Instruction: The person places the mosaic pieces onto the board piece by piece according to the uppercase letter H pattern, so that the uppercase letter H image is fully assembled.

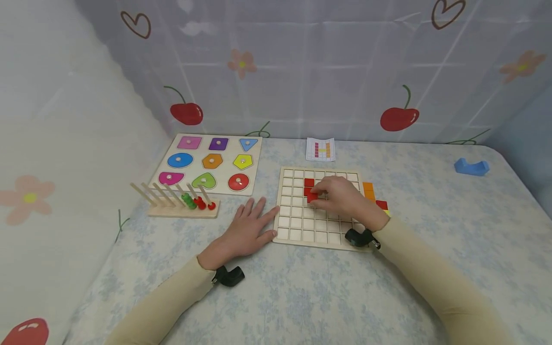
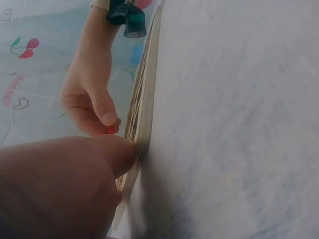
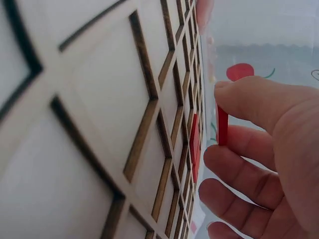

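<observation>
A square wooden grid board lies on the table in the head view. Two red tiles sit in one of its columns, near the far side. My right hand hovers over the board and pinches another red tile between thumb and fingers, just nearer than those two. In the right wrist view that tile is apart from the grid. My left hand rests flat with fingers spread at the board's left edge, and its fingertips touch the rim.
Orange tiles and a red tile lie right of the board. Behind it is a pattern card. On the left are a shape puzzle and a peg stand with beads. A blue block is far right.
</observation>
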The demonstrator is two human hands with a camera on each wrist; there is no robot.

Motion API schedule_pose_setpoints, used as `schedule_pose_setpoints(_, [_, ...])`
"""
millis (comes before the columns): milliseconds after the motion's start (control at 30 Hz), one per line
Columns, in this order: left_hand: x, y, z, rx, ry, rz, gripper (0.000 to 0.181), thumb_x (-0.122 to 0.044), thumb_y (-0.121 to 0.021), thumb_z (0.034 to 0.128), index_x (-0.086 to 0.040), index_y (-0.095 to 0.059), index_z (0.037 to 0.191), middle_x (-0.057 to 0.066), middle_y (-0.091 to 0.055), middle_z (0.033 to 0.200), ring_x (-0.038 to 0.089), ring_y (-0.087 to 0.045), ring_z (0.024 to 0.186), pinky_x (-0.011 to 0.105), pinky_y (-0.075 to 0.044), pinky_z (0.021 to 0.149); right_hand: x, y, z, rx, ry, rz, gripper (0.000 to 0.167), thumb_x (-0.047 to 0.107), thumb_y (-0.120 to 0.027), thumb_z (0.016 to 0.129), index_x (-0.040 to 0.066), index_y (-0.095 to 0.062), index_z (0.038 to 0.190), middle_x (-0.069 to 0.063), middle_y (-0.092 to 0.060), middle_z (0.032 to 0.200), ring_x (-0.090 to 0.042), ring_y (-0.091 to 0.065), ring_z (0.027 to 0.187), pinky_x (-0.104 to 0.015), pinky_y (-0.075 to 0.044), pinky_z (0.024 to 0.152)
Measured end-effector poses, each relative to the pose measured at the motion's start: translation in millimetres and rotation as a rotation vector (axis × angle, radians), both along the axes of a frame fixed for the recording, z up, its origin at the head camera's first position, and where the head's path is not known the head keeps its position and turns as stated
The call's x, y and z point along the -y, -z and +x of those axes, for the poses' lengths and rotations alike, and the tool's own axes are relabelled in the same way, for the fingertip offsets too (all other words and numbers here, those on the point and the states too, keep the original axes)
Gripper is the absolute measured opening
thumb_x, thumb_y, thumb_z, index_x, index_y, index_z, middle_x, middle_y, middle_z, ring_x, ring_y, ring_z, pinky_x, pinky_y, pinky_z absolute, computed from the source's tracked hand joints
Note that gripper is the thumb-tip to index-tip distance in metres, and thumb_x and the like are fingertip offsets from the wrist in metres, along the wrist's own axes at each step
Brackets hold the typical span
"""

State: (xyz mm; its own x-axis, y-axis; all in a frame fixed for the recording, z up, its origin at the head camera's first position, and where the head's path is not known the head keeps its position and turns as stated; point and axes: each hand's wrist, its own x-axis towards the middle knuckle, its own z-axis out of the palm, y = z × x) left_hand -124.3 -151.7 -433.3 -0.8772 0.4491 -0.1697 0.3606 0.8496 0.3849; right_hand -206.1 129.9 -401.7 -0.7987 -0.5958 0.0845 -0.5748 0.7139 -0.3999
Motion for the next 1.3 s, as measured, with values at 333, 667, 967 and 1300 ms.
schedule_pose_setpoints(333, [-0.1, -0.4, 0.5, -0.003, 0.000, 0.004, 0.065, -0.044, -0.052, 0.1035, -0.022, -0.033, 0.161, 0.021, -0.017, 0.170, 0.049, -0.006, 0.157, 0.067, -0.011, 0.124, 7, 8.6, -0.9, 0.034, 0.018, 0.029, 0.030, 0.025, -0.081, 0.087, 0.007, -0.079, 0.110, -0.004, -0.076, 0.097, -0.017, -0.061, 0.084, -0.037, -0.054, 0.080])
schedule_pose_setpoints(667, [0.2, -0.2, 0.6, 0.000, -0.001, 0.006, 0.065, -0.044, -0.052, 0.1034, -0.022, -0.032, 0.161, 0.020, -0.017, 0.170, 0.049, -0.006, 0.158, 0.067, -0.011, 0.124, 9, 11.4, -1.8, 0.020, 0.019, 0.024, 0.022, 0.022, -0.079, 0.088, 0.008, -0.080, 0.105, -0.005, -0.077, 0.098, -0.019, -0.065, 0.086, -0.039, -0.055, 0.081])
schedule_pose_setpoints(967, [-0.1, -0.1, -0.5, -0.005, 0.003, 0.006, 0.065, -0.044, -0.052, 0.1036, -0.022, -0.033, 0.161, 0.021, -0.017, 0.170, 0.049, -0.006, 0.158, 0.066, -0.011, 0.124, 9, 12.0, -2.0, -0.004, 0.019, 0.021, 0.021, 0.023, -0.081, 0.086, 0.009, -0.081, 0.102, -0.003, -0.075, 0.092, -0.015, -0.062, 0.080, -0.036, -0.053, 0.076])
schedule_pose_setpoints(1300, [0.7, 2.4, -0.9, -0.012, 0.007, 0.004, 0.064, -0.044, -0.051, 0.1040, -0.021, -0.033, 0.161, 0.021, -0.017, 0.170, 0.049, -0.007, 0.157, 0.066, -0.012, 0.124, 0, 3.6, 3.0, 0.005, 0.014, 0.026, 0.024, 0.023, -0.081, 0.086, 0.008, -0.080, 0.105, -0.003, -0.075, 0.093, -0.015, -0.063, 0.080, -0.035, -0.053, 0.074])
